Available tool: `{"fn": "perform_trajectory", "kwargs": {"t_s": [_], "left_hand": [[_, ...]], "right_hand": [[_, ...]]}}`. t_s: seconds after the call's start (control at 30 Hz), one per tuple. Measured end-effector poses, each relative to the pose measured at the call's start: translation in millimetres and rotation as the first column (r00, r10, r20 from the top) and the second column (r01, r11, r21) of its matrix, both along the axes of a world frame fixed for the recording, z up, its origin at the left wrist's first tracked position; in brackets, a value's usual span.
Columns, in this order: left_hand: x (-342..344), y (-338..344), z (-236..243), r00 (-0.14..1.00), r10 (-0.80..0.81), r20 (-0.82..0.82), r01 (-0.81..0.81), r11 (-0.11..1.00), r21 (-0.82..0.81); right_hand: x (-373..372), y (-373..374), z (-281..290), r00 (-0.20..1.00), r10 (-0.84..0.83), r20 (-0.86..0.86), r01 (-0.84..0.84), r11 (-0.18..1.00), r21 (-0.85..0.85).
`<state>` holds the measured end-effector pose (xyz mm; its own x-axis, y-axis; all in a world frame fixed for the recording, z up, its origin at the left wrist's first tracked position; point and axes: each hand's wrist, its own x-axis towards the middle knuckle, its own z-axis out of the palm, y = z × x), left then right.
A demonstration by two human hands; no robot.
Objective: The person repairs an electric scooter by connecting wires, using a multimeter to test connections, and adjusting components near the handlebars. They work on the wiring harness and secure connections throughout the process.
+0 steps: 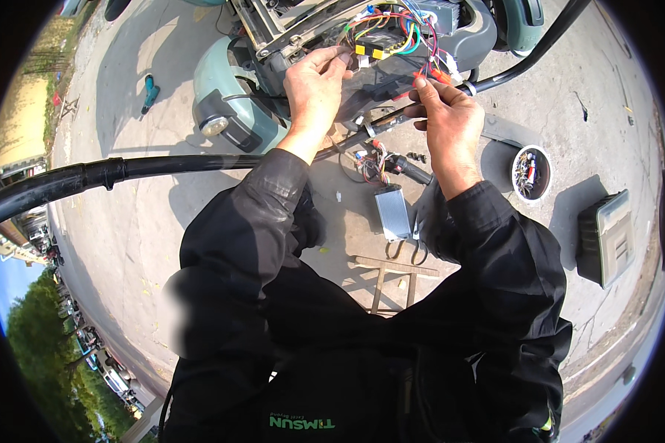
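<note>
Wiring bundle (pixel 391 33): a tangle of red, green, yellow and blue leads with yellow plugs, hanging out of the opened front of a pale green scooter (pixel 233 111), panels off and frame bare. Left hand (pixel 314 85): fingers closed in a pinch on something small, a lead or plug, at the near edge of the bundle; just what it grips cannot be told. Right hand (pixel 451 122): thumb and forefinger pinched shut on a red-orange connector (pixel 432 75) at the bundle's right side. State of work, as judged: the scooter is stripped and the wires exposed, several plugs hang loose, so the joining or sorting of leads looks mid-way, with reassembly of the covers not yet begun. Below the hands, on the concrete ground (pixel 162 214): a silver finned controller box (pixel 392 213) with a second knot of wires (pixel 369 162) just above it; a round white bowl (pixel 531 173) of small parts to the right; a dark cover panel (pixel 604 238) further right, well apart. A black handlebar tube (pixel 111 173) crosses the view at left; a teal power drill (pixel 149 93) lies far off at upper left.
</note>
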<state>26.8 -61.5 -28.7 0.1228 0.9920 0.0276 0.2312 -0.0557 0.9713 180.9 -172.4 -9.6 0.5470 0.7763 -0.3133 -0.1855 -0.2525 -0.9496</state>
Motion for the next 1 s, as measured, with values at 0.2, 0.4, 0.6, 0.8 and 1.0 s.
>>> {"fn": "perform_trajectory", "kwargs": {"t_s": [0.2, 0.4, 0.6, 0.8, 1.0], "left_hand": [[0, 6, 0, 0.988, -0.009, -0.152, 0.018, 0.998, 0.056], [-13, 14, -7, 0.993, 0.12, 0.014, -0.117, 0.985, -0.126], [-11, 23, -16, 0.858, 0.166, -0.485, -0.028, 0.96, 0.28], [-14, 14, -12, 0.787, 0.164, -0.595, 0.218, 0.829, 0.516], [-15, 2, -1, 0.69, 0.173, -0.703, 0.408, 0.709, 0.574]], "right_hand": [[6, -6, -3, 0.976, -0.039, 0.213, 0.045, 0.999, -0.025], [6, -4, -6, 0.943, 0.032, 0.331, -0.045, 0.998, 0.031], [2, 3, 3, 0.917, -0.033, 0.397, -0.006, 0.995, 0.097], [21, 8, 17, 0.992, -0.122, 0.016, 0.121, 0.99, 0.074], [25, 7, 23, 0.957, 0.084, -0.278, -0.08, 0.996, 0.024]]}}
